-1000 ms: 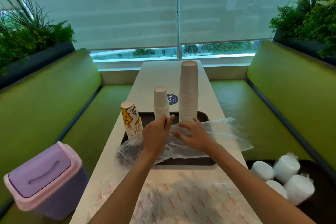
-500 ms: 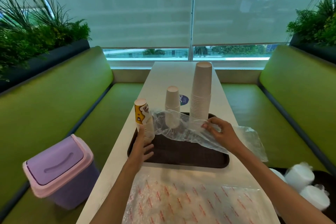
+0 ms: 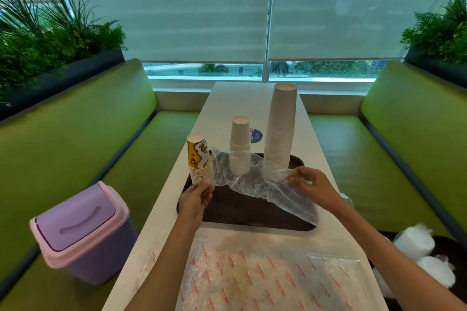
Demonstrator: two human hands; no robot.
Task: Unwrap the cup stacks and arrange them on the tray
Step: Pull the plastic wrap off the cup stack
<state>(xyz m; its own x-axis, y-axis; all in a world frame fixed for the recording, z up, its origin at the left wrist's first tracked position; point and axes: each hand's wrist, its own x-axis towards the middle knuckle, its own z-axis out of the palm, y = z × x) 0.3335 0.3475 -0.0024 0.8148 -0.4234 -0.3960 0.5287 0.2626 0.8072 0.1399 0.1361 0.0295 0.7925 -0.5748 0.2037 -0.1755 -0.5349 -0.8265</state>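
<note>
Spanning the tray (image 3: 252,213) crosswise, clear wrapper (image 3: 255,183) runs from printed cup stack (image 3: 198,159) to right hand (image 3: 316,187), which pinches it; left hand (image 3: 195,198) sits at the stack's base, grip unclear.

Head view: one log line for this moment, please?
right hand: pinches clear wrapper | left hand: by yellow cup stack | tall stack, short stack: upright on tray

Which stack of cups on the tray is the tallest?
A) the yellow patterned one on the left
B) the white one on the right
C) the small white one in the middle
B: the white stack on the right rises well above the middle white stack and the yellow patterned stack on the tray.
</note>
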